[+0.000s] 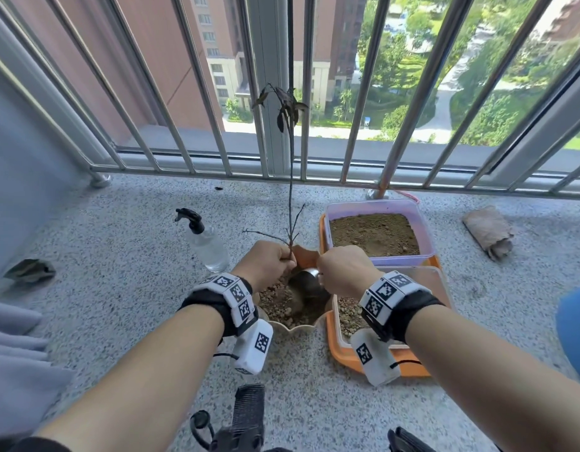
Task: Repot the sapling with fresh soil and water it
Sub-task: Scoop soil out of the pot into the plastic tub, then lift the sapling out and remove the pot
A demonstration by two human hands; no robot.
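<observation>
Balcony floor (pixel 119 230): our left hand (pixel 269 264) grips sapling (pixel 291 177) stem over pot (pixel 291 322); right hand (pixel 342 272) grips scoop (pixel 309 282). Risk: scoop nicks thin stem, soil spills.

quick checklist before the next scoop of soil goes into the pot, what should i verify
1. Sapling held upright: ok, the left hand grips the stem at its base and the stem rises straight.
2. Scoop in hand: ok, the right hand holds the metal scoop, its bowl over the pot.
3. Soil on the scoop: cannot tell, the bowl is in shadow.
4. Roots covered: cannot tell, the hands hide the stem base; gravelly soil shows in the pot.
5. Fresh soil within reach: ok, the soil tub sits just right of the pot.
6. Spray bottle ready for watering: ok, standing left of the pot.
</observation>
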